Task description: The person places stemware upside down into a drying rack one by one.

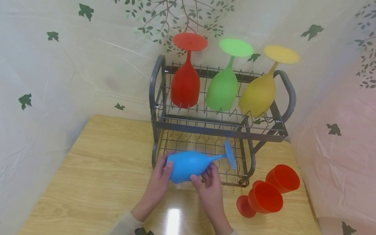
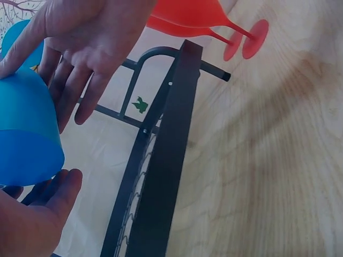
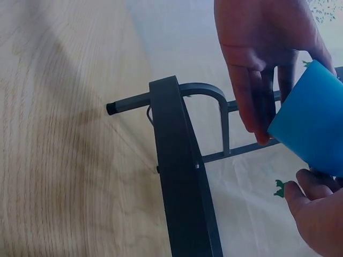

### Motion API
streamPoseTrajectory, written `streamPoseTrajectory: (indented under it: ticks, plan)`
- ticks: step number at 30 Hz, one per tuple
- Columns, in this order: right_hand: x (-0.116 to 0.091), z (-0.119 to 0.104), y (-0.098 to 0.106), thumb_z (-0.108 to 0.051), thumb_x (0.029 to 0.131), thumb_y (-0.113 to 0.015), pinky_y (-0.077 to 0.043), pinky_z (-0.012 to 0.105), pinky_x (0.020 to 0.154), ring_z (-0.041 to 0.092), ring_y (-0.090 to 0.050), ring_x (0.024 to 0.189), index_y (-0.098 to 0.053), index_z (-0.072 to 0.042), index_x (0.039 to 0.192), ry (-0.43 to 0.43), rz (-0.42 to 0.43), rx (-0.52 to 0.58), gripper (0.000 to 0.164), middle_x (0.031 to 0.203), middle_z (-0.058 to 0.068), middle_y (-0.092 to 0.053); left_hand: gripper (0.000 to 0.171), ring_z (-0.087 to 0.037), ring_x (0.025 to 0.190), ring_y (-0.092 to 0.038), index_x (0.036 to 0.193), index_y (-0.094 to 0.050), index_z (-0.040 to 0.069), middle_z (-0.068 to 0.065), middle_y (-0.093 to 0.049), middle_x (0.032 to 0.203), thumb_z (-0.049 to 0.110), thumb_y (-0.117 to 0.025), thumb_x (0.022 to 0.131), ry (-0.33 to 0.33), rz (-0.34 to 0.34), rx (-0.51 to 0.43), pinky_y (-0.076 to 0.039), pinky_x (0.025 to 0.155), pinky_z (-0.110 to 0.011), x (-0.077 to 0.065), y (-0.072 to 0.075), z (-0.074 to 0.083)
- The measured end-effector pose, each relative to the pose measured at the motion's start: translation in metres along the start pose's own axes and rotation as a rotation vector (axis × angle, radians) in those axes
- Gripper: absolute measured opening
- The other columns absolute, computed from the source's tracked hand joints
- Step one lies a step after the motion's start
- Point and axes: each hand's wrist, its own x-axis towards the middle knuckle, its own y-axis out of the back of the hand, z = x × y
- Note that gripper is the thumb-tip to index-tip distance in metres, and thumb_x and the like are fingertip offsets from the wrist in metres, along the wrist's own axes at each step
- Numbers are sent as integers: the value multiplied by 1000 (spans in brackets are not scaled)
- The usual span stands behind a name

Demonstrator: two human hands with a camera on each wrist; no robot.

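A blue plastic wine glass (image 1: 188, 166) lies sideways in the air in front of the rack, its bowl to the left and its round foot to the right. My left hand (image 1: 160, 176) grips the bowl at the rim end, thumb in front. With my right hand (image 1: 209, 186) I hold the bowl near the stem, thumb on the near side and fingers behind. In the left wrist view the glass's open rim (image 2: 32, 158) faces down, close to the left fingertips. The right wrist view shows only part of the blue bowl (image 3: 316, 118) between both hands.
A dark two-tier dish rack (image 1: 220, 132) stands behind the hands. On its upper tier, red (image 1: 185, 89), green (image 1: 222, 90) and yellow (image 1: 258, 94) wine glasses sit upside down. Two red wine glasses, one nearer (image 1: 266, 198) and one farther (image 1: 283, 178), lie tilted on the wooden table (image 1: 101, 184) at right.
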Motion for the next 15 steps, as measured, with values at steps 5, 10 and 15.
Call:
streamPoseTrajectory:
  ticks: [5,10,15]
  plan:
    - [1,2,2,-6,96,-71,-49,36,107,38,-52,138,-32,1,156,-11,-6,-13,72,154,22,-47,46,-52,126,-54,155,-45,17,-25,-47,151,34,-34,113,12,-5,35,-52,95,-64,-3,0,-3]
    - [2,4,3,-7,96,-71,-50,36,106,40,-52,137,-32,2,156,-11,-12,-20,71,152,23,-48,48,-50,132,-52,158,-42,16,-22,-46,155,30,-36,113,-32,1,76,-48,101,-66,-8,4,-9]
    - [3,8,5,-5,95,-71,-51,34,104,38,-53,137,-34,1,155,-17,3,-13,71,152,22,-49,50,-38,141,-49,159,-39,11,-16,-44,160,19,-44,109,-159,3,149,-48,107,-57,-13,11,-17]
